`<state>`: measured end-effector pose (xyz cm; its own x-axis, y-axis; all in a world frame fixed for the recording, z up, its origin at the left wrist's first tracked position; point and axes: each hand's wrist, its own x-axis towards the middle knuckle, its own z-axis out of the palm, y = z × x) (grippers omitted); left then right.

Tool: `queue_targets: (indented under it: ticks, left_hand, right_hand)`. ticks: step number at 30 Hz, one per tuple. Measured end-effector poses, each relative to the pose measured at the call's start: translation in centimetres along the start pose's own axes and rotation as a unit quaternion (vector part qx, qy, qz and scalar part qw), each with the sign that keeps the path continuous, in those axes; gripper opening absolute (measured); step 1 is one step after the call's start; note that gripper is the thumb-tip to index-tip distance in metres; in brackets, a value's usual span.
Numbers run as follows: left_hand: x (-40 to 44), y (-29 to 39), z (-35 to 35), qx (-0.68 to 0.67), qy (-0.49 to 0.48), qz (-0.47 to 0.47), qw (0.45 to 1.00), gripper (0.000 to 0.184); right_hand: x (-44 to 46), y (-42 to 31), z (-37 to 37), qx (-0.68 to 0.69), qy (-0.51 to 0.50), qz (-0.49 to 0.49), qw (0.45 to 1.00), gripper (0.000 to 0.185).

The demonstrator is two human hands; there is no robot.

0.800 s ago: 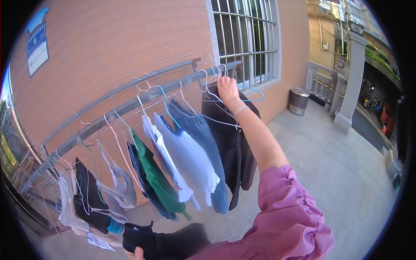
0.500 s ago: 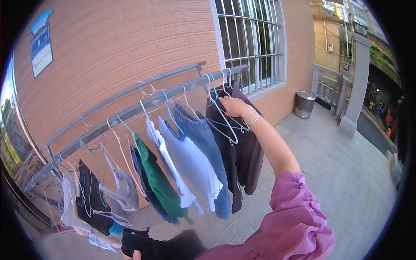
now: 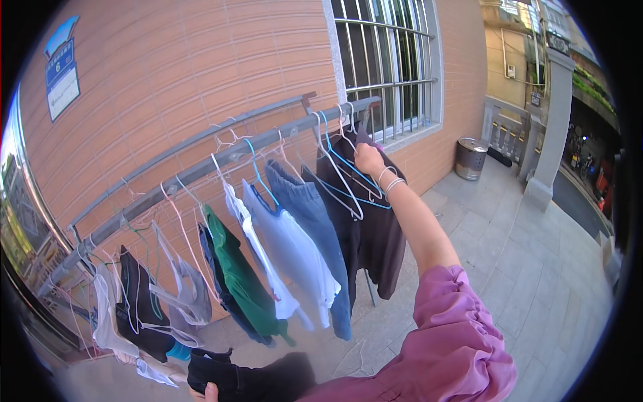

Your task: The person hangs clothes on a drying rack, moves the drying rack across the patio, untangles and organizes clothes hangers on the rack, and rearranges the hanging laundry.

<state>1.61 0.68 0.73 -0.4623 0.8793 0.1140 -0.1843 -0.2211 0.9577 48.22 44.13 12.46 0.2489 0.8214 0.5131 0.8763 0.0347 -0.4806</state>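
Observation:
My right hand [image 3: 370,161] is at the right end of the clothes rack, closed on the upper edge of a dark brown garment [image 3: 383,251]. Beside it, bare white and blue hangers [image 3: 345,181] hang in front of the dark cloth. Low in the view, my left hand [image 3: 210,392] holds folded black cloth, apparently trousers [image 3: 251,376]; mostly its thumb shows. Left of the dark garment hang blue jeans [image 3: 313,218], a pale blue-white shirt [image 3: 295,244] and a green garment [image 3: 242,275].
The grey metal rack [image 3: 191,179] runs along a tiled wall [image 3: 201,60] below a barred window [image 3: 388,74]. Underwear and a black garment [image 3: 142,305] hang at its left. A metal bin [image 3: 471,161] stands back right on the paved floor [image 3: 495,268].
My right hand has shifted slightly right and down, its fingers now closed on the dark garment. The dark cloth's lower left part has swung away, uncovering a rack leg. My left hand stays put.

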Motion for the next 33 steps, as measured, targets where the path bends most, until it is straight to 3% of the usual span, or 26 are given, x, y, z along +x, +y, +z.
queue_targets:
  ticks: [7,10,11,13,14,17,18,19,22,26,29,31,33]
  left_hand:
    - [0.9,-1.5,-0.7,-0.007,-0.031,-0.019,0.999,0.047]
    - [1.5,-1.6,0.4,-0.03,-0.042,-0.013,0.999,0.039]
    - [1.6,-1.4,0.9,-0.04,-0.045,-0.008,0.998,0.036]
    - [2.0,-1.8,0.7,-0.066,-0.07,0.003,0.995,0.05]
    - [2.1,-2.0,0.6,-0.081,-0.08,0.006,0.993,0.059]
    - [2.6,-1.0,2.7,-0.12,-0.131,-0.001,0.984,0.051]
    - [3.0,-0.9,3.2,-0.121,-0.146,-0.005,0.982,0.05]
    - [3.4,-0.8,3.6,-0.12,-0.157,-0.012,0.98,0.048]
    - [4.7,-0.6,4.2,-0.129,-0.238,-0.04,0.962,0.046]
    - [5.7,0.1,6.6,-0.206,-0.204,-0.146,0.946,0.04]
    - [7.1,-0.4,7.1,-0.252,-0.212,-0.205,0.922,0.041]
    - [7.5,-0.5,6.8,-0.261,-0.237,-0.223,0.909,0.046]
    - [7.6,-0.3,6.9,-0.302,-0.258,-0.25,0.883,0.046]
  right_hand:
    - [0.0,-1.0,-5.8,0.074,0.14,-0.053,0.986,0.016]
    - [-1.0,-1.4,-9.9,0.0,0.109,-0.13,0.986,0.019]
    - [-2.2,-1.7,-11.3,-0.003,0.114,-0.104,0.988,0.018]
    - [-6.7,-2.8,-15.4,0.006,0.129,-0.133,0.983,0.017]
    - [-10.2,-3.2,-17.3,0.027,0.15,-0.145,0.978,0.017]
    - [-19.9,-2.1,-19.1,0.159,0.211,-0.141,0.954,0.014]
    - [-23.0,-2.2,-19.2,0.282,0.159,-0.071,0.943,0.017]
    - [-25.6,-2.6,-18.6,0.345,0.16,-0.073,0.922,0.023]
    - [-30.9,-3.6,-17.6,0.386,0.207,-0.066,0.896,0.027]
    - [-36.4,-3.2,-17.1,0.458,0.114,-0.066,0.879,0.03]
    - [-39.2,-2.7,-15.0,0.594,-0.046,-0.063,0.801,0.033]
    - [-40.5,-3.0,-12.3,0.609,-0.12,-0.047,0.783,0.032]
    - [-41.6,-3.0,-9.6,0.668,-0.198,0.027,0.717,0.03]
